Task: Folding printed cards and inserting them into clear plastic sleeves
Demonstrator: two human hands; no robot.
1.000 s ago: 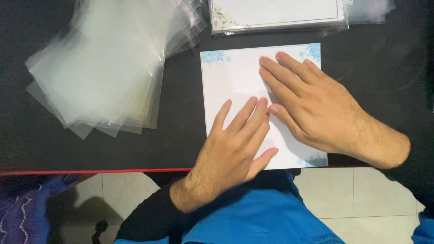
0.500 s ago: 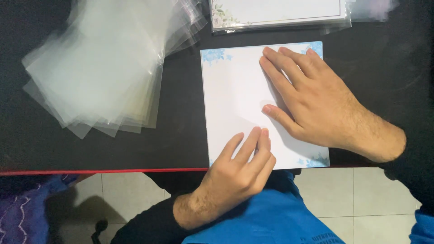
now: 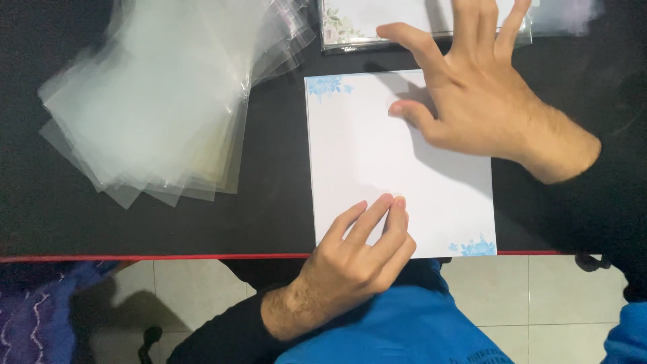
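Centrally in the frame lies a white square sheet of card with pale blue flower prints in two corners [image 3: 397, 162], flat on the black desk with a red front edge [image 3: 269, 222]. Its near edge sits right at the desk's edge.

At the lower middle, the left hand [image 3: 350, 259] rests on the card's near part, fingers [image 3: 381, 216] straight and close together, pressed flat on the paper and gripping nothing; this looks like a way to pin the sheet so it cannot slide.

Toward the upper right, the right hand [image 3: 485, 101] is spread wide with its fingers apart and holding nothing. Its thumb tip touches the card's upper part, while the long fingers reach past the card's far edge over a stack of floral-printed white cards in clear wrapping [image 3: 377, 20] at the top edge of the frame.

At the upper left, well apart from both hands, a fanned heap of clear plastic sleeves [image 3: 155, 108] lies loose on the desk, its nearest corner close to the card's upper left corner.
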